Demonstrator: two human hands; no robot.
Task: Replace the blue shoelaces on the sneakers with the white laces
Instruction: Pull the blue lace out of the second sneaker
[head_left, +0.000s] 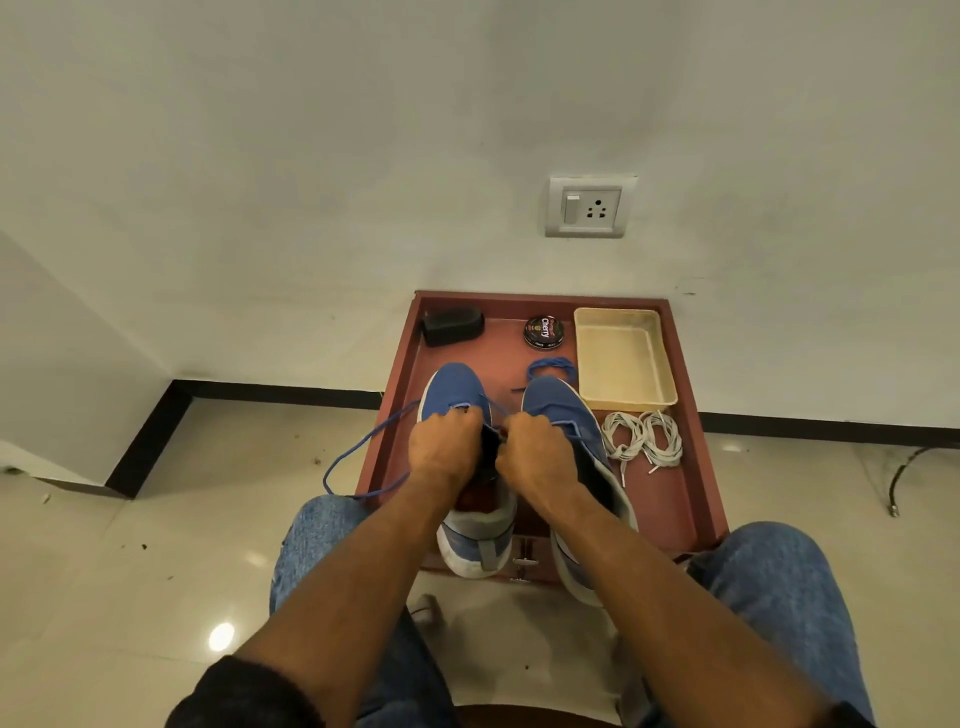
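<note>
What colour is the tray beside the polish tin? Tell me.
Cream, or pale beige: the tray, seen best in the head view.

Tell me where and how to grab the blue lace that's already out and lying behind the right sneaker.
Pinch the coiled blue lace at the far side of its loop, coming straight down from above. It lies flat on the red tray, hemmed in by the right sneaker's toe, the polish tin and the cream basket. A sideways approach looks cramped.
</note>
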